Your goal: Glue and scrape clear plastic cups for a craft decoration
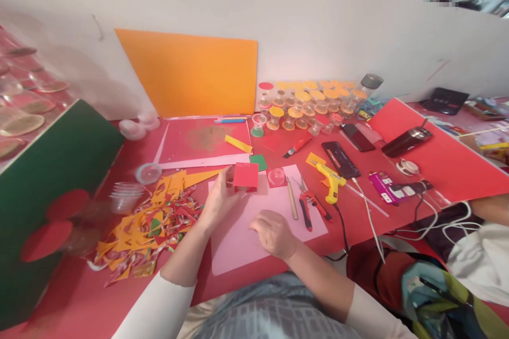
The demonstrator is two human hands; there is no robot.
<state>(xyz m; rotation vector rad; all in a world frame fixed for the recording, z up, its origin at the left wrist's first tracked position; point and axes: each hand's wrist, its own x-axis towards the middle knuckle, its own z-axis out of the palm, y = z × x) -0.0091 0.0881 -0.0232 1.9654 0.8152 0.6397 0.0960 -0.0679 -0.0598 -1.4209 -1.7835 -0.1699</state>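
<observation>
Work surface: a red table [99, 296], backed by a white partition wall [318, 26]. An orange card sheet [191, 71] leans upright against that wall. At the far left, a dark green board [47, 180] stands tilted, with red paper discs on its face. A red sheet [441, 153] lies at the right, carrying a dark stapler-like tool [406, 141].

A pink paper sheet [254, 222] lies flat directly before the person; both hands work over it. Left of it, a heap of orange and red paper offcuts [147, 222] is spread over the table.

At the rear centre, a cluster of small clear cups [308, 103], capped with yellow and orange discs, sits against the wall.

Left hand [218, 198]: fingers closed on the left side of a red square of card [245, 176], which is held just above the far edge of the pink sheet. Right hand [274, 233]: curled loosely, knuckles up, resting on the pink sheet. Whether it holds anything cannot be told.

Right of the pink sheet, near one another: a yellow glue gun [332, 180], red-handled snips [312, 204], and a wooden-handled tool [292, 201] lying on the sheet's right margin. A small clear dome lid [275, 176] sits just beside the red square.
</observation>
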